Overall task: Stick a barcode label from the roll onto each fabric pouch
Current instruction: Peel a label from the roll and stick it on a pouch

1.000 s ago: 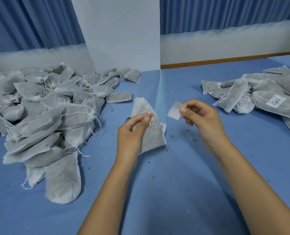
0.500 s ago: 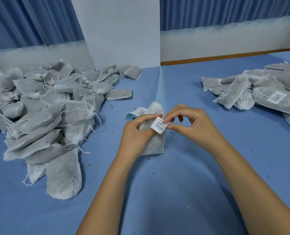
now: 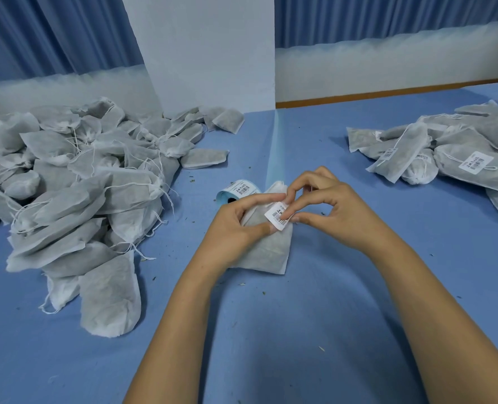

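Now we are sticking: our left hand (image 3: 236,228) grips the pouch (image 3: 268,252) over the table (image 3: 300,316), just before the roll (image 3: 237,190), while our right hand (image 3: 335,211) pinches the label (image 3: 277,219) onto it. Next, we judge, it needs smoothing flat.

A grey fabric pouch (image 3: 266,249) rests mid-bench (image 3: 300,330), with a white barcode label (image 3: 277,218) tilted on its upper part. The blue-backed label roll (image 3: 236,192) lies just behind. A heap of unlabelled pouches (image 3: 76,193) lies left, labelled pouches (image 3: 446,158) right.
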A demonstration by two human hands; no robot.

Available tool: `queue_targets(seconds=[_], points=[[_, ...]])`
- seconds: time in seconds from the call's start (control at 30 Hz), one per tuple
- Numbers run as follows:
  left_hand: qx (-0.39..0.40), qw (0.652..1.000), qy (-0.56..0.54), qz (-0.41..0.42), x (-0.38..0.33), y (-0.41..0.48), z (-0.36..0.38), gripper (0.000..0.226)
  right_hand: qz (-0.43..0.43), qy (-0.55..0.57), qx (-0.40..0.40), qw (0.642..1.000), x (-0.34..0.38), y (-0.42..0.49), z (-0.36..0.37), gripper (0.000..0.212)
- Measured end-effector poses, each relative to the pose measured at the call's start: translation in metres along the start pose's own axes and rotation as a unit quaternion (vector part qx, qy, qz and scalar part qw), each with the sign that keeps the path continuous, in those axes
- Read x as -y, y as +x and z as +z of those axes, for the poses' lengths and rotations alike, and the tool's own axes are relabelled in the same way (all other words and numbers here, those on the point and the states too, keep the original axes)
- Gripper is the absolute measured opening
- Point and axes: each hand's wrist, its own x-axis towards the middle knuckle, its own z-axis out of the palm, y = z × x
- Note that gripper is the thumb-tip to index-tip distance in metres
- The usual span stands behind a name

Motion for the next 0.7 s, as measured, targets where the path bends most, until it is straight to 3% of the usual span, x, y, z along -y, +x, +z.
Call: queue_targets(seconds=[0.13, 0.27, 0.47, 0.7], points=[[0.019, 0.999, -0.033, -0.004, -0.001, -0.002, -0.002, 0.042, 0.013, 0.012, 0.008, 1.0, 0.001, -0.001, -0.003, 0.013], [-0.026, 0.999, -0.035, 0.002, -0.003, -0.002, 0.003, 0.019, 0.028, 0.03, 0.03, 0.999, 0.002, -0.001, -0.003, 0.016], [-0.086, 0.996, -0.028, 0.021, 0.003, 0.002, 0.009, 0.031, 0.106, 0.166, 0.077, 0.977, 0.002, -0.002, -0.001, 0.034], [-0.142, 0.989, -0.026, 0.043, 0.003, 0.003, 0.006, 0.035, 0.234, 0.326, -0.028, 0.915, 0.0, 0.003, 0.014, 0.027]])
